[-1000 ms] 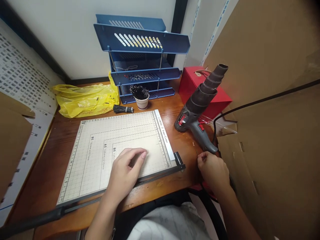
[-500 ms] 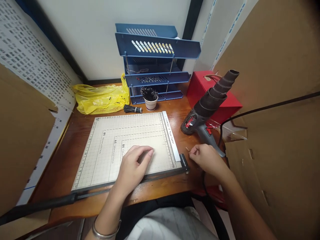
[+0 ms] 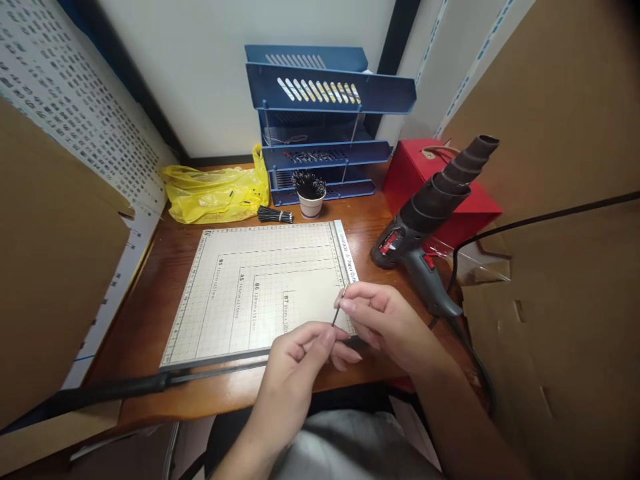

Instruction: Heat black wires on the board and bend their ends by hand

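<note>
A short, thin black wire [image 3: 336, 315] with a light-coloured tip is held between both my hands over the near right corner of the paper cutter [image 3: 280, 253]. My left hand [image 3: 297, 373] pinches its lower end between thumb and forefinger. Higher up, near the tip, the fingers of my right hand [image 3: 387, 323] are closed on the same wire. Beyond the board stands a paper cup [image 3: 311, 206] packed with black wires. Beside the cup lies a tied bundle of black wires [image 3: 274, 215].
A heat gun [image 3: 425, 213] rests on the right with its nozzle angled up, in front of a red box [image 3: 410, 167]. Blue stacked trays [image 3: 330, 120] and a yellow plastic bag [image 3: 215, 193] occupy the back. The cutter's black handle [image 3: 115, 390] extends left along the table's front edge.
My right hand has moved left from beside the heat gun to the cutter's corner. My left hand has shifted right and closed on the wire. The view has turned slightly.
</note>
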A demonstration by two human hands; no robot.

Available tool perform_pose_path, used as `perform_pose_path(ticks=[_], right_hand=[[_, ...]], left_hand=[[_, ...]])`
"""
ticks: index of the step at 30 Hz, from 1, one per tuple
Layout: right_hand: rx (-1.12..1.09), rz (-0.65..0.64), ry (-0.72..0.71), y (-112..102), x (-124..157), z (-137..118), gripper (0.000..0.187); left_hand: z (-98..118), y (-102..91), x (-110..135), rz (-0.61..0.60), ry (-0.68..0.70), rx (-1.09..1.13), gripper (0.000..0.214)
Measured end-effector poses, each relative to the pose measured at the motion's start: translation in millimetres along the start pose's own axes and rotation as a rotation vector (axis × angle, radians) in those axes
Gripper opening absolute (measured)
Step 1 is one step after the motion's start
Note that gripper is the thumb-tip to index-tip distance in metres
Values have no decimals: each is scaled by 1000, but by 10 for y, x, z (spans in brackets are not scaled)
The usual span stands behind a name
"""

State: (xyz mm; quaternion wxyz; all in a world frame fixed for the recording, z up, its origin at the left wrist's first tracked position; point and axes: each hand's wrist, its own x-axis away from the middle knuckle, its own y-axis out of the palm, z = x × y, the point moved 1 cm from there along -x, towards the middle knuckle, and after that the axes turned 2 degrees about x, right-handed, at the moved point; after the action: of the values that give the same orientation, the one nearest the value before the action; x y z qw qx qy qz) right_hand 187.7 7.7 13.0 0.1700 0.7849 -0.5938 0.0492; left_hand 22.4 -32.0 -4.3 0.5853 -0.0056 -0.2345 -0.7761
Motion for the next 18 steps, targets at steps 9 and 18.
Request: perform_pose_path(ticks=[9,18], right_hand=[[-4,22,27,203,-51,111,37],[-18,71,112,229,-41,364,44]], left_hand=[[32,-156,127,-32,-51,-117,37],[1008,-1368,-1096,445,259,-1153,23]])
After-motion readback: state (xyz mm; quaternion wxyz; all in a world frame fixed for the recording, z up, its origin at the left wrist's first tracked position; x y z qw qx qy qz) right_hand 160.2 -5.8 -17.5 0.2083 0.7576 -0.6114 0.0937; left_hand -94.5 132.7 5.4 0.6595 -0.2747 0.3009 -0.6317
